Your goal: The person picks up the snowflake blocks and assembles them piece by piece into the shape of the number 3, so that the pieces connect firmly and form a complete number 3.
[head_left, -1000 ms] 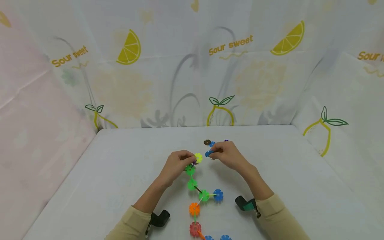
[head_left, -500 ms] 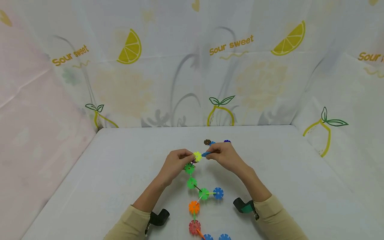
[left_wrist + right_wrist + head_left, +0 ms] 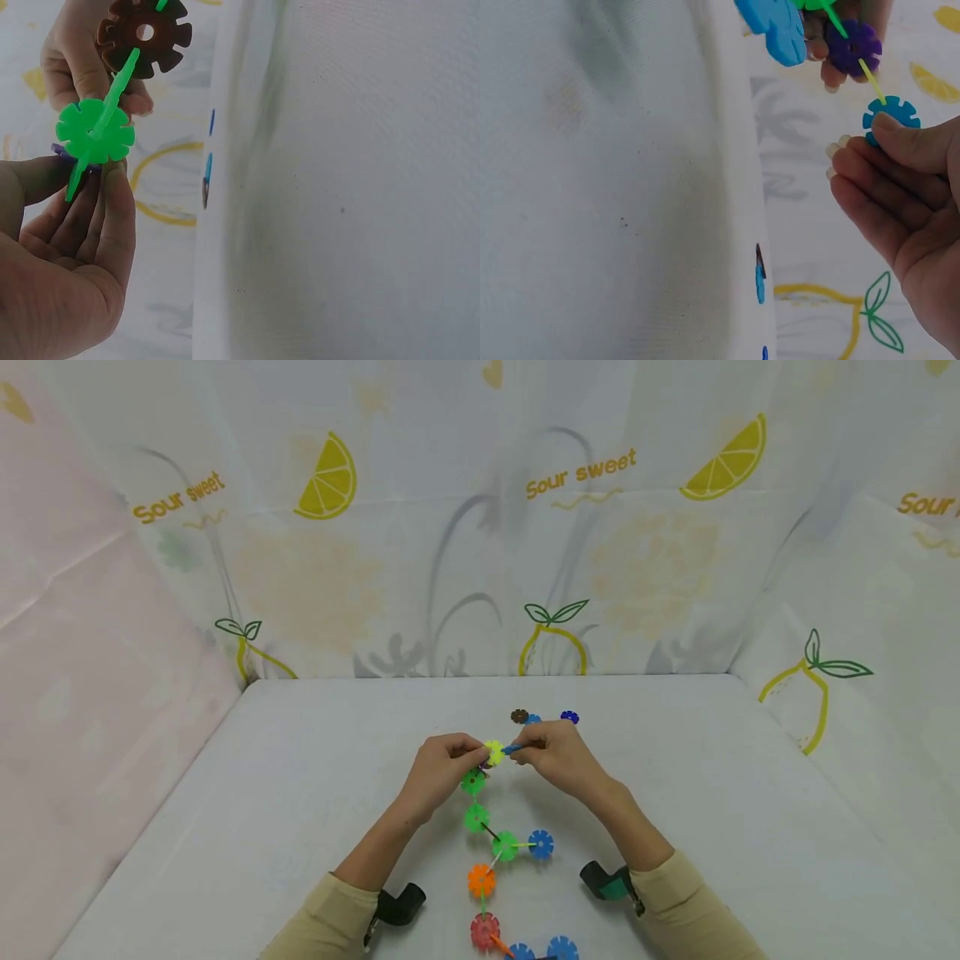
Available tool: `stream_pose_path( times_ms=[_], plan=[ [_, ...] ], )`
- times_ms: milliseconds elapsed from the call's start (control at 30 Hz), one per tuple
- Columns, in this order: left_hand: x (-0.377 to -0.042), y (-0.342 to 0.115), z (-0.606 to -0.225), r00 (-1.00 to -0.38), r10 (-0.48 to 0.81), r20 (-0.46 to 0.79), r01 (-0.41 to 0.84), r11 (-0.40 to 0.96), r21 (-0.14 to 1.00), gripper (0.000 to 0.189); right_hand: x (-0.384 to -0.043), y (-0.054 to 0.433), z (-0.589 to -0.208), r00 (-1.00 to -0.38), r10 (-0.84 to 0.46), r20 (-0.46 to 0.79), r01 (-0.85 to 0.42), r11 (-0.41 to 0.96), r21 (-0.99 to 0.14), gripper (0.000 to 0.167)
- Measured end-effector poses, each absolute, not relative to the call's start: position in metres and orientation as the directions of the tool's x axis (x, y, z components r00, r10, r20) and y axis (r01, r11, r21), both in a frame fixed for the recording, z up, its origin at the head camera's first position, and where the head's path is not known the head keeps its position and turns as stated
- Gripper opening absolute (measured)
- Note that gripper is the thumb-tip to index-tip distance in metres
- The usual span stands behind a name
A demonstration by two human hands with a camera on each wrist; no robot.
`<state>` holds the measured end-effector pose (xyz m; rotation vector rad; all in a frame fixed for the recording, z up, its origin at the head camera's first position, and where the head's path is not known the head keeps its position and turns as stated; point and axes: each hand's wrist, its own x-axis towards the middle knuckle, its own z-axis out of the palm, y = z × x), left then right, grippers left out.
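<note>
My left hand [image 3: 442, 772] pinches a purple notched disc [image 3: 853, 49] at the far end of a chain of interlocking plastic discs. A yellow disc [image 3: 494, 752] stands edge-on in the purple one in the right wrist view. Between thumb and fingers my right hand [image 3: 562, 760] pinches a blue disc [image 3: 891, 114], whose edge meets the yellow one. Whether their slots have interlocked, I cannot tell. From the left hand the chain runs toward me through green discs [image 3: 476, 817], an orange disc [image 3: 482, 881] and a red disc [image 3: 485, 932].
Loose on the white table [image 3: 337, 727], beyond my right hand, lie a brown disc [image 3: 519, 716], a light blue disc [image 3: 532, 719] and a dark blue disc [image 3: 570, 717]. A blue disc [image 3: 541, 844] branches off the chain. A printed cloth [image 3: 465, 568] hangs behind the table.
My right hand has brought its blue disc leftward against the yellow disc and turned it edge-on. The left hand has stayed nearly in place; the chain has shifted slightly.
</note>
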<state>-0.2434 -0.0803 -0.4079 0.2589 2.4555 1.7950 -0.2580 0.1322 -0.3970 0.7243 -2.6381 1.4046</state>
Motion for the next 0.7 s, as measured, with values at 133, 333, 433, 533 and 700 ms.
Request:
stream_pose_path(
  times_ms=[133, 333, 433, 533, 700],
  plan=[
    [-0.2433, -0.0794, -0.4082, -0.985, 0.171, 0.031, 0.084, 0.309, 0.947, 0.014, -0.2567, 0.1308, -0.3972, -0.869, -0.373, 0.324, -0.480, 0.476, -0.737, 0.010],
    [-0.2429, -0.0787, -0.4083, -0.986, 0.166, 0.030, 0.082, 0.315, 0.946, 0.015, -0.2570, 0.1290, -0.3994, -0.855, -0.376, 0.358, -0.510, 0.484, -0.711, 0.011],
    [-0.2421, -0.0787, -0.4085, -0.985, 0.168, 0.031, 0.084, 0.315, 0.945, 0.015, -0.2559, 0.1282, -0.3995, -0.856, -0.383, 0.348, -0.507, 0.490, -0.709, 0.011],
    [-0.2413, -0.0783, -0.4085, -0.986, 0.166, 0.028, 0.080, 0.315, 0.946, 0.015, -0.2546, 0.1278, -0.3996, -0.856, -0.392, 0.337, -0.506, 0.495, -0.707, 0.010],
    [-0.2414, -0.0774, -0.4094, -0.986, 0.163, 0.024, 0.075, 0.313, 0.947, 0.014, -0.2543, 0.1275, -0.4009, -0.836, -0.409, 0.366, -0.541, 0.501, -0.676, 0.010]
  ],
)
